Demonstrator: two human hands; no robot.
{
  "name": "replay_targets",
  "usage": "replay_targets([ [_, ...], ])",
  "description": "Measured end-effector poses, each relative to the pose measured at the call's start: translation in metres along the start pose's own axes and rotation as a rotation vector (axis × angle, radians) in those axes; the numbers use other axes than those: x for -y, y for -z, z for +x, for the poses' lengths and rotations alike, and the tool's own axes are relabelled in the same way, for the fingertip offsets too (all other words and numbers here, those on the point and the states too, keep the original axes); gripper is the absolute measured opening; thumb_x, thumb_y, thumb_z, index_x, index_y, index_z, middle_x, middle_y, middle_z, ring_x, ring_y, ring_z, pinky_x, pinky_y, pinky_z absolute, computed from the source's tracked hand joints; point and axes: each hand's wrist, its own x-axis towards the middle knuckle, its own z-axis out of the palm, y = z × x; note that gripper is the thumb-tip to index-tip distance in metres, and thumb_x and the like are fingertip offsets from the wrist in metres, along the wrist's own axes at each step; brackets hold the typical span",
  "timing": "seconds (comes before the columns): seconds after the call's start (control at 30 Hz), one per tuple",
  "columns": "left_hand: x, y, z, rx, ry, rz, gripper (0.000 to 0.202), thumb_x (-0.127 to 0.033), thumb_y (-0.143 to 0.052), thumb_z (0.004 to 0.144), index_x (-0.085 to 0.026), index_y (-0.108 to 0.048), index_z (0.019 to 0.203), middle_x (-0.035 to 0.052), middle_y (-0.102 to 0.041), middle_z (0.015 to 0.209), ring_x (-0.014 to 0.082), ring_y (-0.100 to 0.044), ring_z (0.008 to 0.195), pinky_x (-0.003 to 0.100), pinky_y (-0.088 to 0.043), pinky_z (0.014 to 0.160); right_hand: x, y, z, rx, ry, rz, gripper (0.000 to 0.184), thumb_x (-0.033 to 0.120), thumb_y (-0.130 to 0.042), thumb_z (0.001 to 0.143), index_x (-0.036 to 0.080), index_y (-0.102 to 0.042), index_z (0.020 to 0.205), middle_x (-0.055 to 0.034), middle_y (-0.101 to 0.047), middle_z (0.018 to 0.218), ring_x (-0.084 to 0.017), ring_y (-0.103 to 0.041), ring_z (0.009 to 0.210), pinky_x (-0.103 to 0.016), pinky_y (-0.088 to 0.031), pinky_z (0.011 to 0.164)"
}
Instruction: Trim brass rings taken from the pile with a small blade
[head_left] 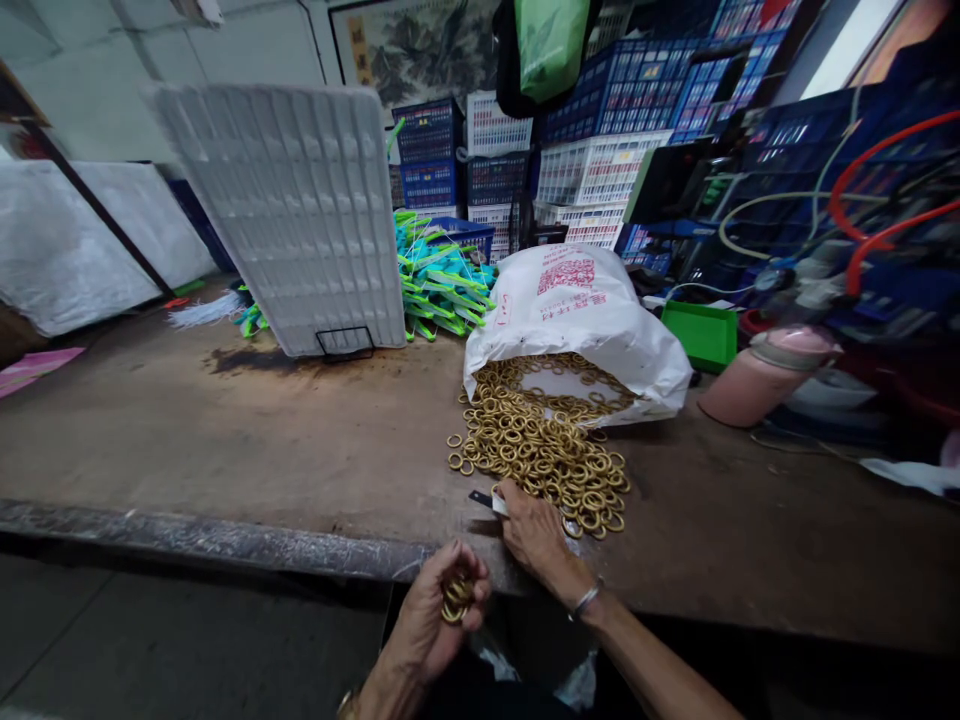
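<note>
My left hand [444, 612] is cupped in front of the table edge, its fingers curled round a handful of gold-coloured metal rings [456, 597]. Just above the tabletop, my right hand [538, 535] closes on a small flat tool [487, 501], which has a dark blade-like end and a white part; the rest is covered by my fingers. Beyond that hand spreads a pile of gold rings [547, 450]. It spills from the mouth of a white woven sack [574, 300] with red print, lying on its side, with more rings inside.
A ribbed white plastic panel [292, 215] stands upright on the wooden table [300, 430]. Behind it lie green and turquoise plastic pieces [446, 280]. On the right are a pink bottle [765, 375], a green tray [699, 335] and orange tubing [855, 190]. Stacked crates [600, 175] fill the back.
</note>
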Motion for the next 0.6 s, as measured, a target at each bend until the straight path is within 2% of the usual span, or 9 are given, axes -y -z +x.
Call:
replay_targets([
  [0.1, 0.001, 0.000, 0.006, -0.037, -0.072, 0.089, 0.026, -0.034, -0.065, 0.066, -0.014, -0.049, 0.065, 0.0011, -0.054, 0.066, 0.0068, -0.049, 0.051, 0.014, -0.024, 0.037, -0.004, 0.005, -0.006, 0.015, 0.025, 0.309, 0.011, 0.016, -0.038, 0.077, 0.017, -0.048, 0.076, -0.0002, -0.054, 0.065, -0.012, -0.048, 0.060, -0.022, -0.028, 0.055],
  [0.2, 0.003, -0.003, 0.011, -0.074, -0.202, 0.280, 0.026, -0.037, -0.064, 0.067, -0.016, -0.050, 0.076, -0.0021, -0.052, 0.062, 0.0053, -0.043, 0.045, 0.014, -0.024, 0.036, -0.005, 0.008, -0.017, 0.117, 0.034, 0.700, 0.020, 0.033, -0.037, 0.081, 0.018, -0.046, 0.071, 0.0033, -0.045, 0.061, -0.010, -0.041, 0.055, -0.021, -0.030, 0.052],
  [0.27, 0.004, -0.005, 0.013, -0.110, -0.264, 0.411, 0.032, -0.041, -0.062, 0.068, -0.017, -0.051, 0.088, -0.0041, -0.050, 0.059, 0.0047, -0.040, 0.042, 0.014, -0.024, 0.035, -0.005, 0.008, -0.025, 0.221, 0.000, 0.916, 0.021, 0.038, -0.040, 0.078, 0.018, -0.046, 0.073, 0.0059, -0.040, 0.057, -0.008, -0.035, 0.050, -0.019, -0.028, 0.047],
  [0.33, 0.005, -0.007, 0.014, -0.127, -0.275, 0.519, 0.036, -0.044, -0.060, 0.068, -0.017, -0.051, 0.090, -0.0050, -0.049, 0.057, 0.0043, -0.037, 0.040, 0.014, -0.023, 0.035, -0.005, 0.006, -0.030, 0.304, -0.033, 1.074, 0.022, 0.040, -0.043, 0.077, 0.018, -0.045, 0.074, 0.0073, -0.036, 0.055, -0.007, -0.031, 0.047, -0.018, -0.026, 0.045],
  [0.43, 0.004, -0.011, 0.012, -0.127, -0.260, 0.611, 0.032, -0.046, -0.058, 0.068, -0.015, -0.051, 0.077, -0.0063, -0.045, 0.052, 0.0032, -0.033, 0.038, 0.014, -0.021, 0.034, -0.004, 0.003, -0.034, 0.332, -0.064, 1.170, 0.024, 0.041, -0.045, 0.076, 0.018, -0.044, 0.072, 0.0079, -0.036, 0.052, -0.006, -0.030, 0.046, -0.018, -0.026, 0.044],
  [0.6, 0.002, -0.020, 0.005, -0.151, -0.318, 0.671, 0.031, -0.044, -0.063, 0.064, -0.015, -0.051, 0.066, -0.0078, -0.040, 0.044, 0.0035, -0.031, 0.038, 0.015, -0.023, 0.037, 0.003, 0.005, -0.033, 0.265, -0.102, 1.088, 0.029, 0.044, -0.043, 0.077, 0.018, -0.043, 0.066, 0.0074, -0.037, 0.050, -0.005, -0.030, 0.045, -0.017, -0.025, 0.043],
])
